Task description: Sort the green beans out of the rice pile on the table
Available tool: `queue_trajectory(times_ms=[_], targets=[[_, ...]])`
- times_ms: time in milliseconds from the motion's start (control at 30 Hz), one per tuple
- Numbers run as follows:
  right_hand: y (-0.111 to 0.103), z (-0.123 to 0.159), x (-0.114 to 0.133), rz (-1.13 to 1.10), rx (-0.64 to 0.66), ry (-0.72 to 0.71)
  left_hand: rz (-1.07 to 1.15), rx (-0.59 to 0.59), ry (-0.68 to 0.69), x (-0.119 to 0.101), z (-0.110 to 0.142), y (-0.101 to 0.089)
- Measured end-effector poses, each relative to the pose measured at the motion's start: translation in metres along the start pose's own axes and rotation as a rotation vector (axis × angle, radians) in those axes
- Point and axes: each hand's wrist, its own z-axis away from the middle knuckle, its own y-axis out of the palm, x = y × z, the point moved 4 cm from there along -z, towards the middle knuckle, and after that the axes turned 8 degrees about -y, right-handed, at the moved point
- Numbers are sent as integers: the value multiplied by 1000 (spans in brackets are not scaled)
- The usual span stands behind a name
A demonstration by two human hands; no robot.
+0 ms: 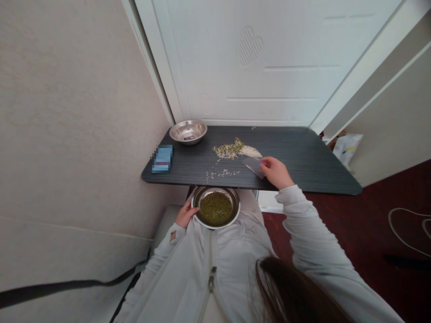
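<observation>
My left hand [185, 215] grips the rim of a steel bowl [236, 214] held in my lap below the table's front edge. Small green beans [215, 208] lie in that bowl. Over the table, my right hand [275, 172] pinches a flat, clear plastic piece [253, 165], perhaps a card or small bag. Its far edge is close to a heap of white grains [251, 151]. Left of that heap, green beans and white grains lie mixed in a spread pile [229, 150]. Loose white grains [222, 174] are scattered nearer the front edge.
A second steel bowl [188, 130] stands at the table's back left corner, with a small dark label inside. A phone-like object [162, 159], blurred out, lies at the left end of the dark table [316, 166]. A white door [269, 80] rises behind; a wall is on the left.
</observation>
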Motion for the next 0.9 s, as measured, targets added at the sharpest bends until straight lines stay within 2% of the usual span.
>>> queue_trajectory(times_ms=[67,167,267,367,533,733,900], targets=[[-2,0,1,-26,-5,12,6,1,-7,0,0,0],[-2,5,14,-118,36,-4,7,1,-5,0,0,0],[4,13,36,-179,111,-94,-8,-5,-3,-1,0,1],[11,16,47,-176,113,-143,-1,1,-9,0,0,2],[18,12,43,-102,60,-126,2,0,-19,-2,1,3],[25,12,46,-166,152,-127,-5,0,-22,-4,2,3],[24,14,43,-181,128,-111,-11,-10,-12,-2,1,1]])
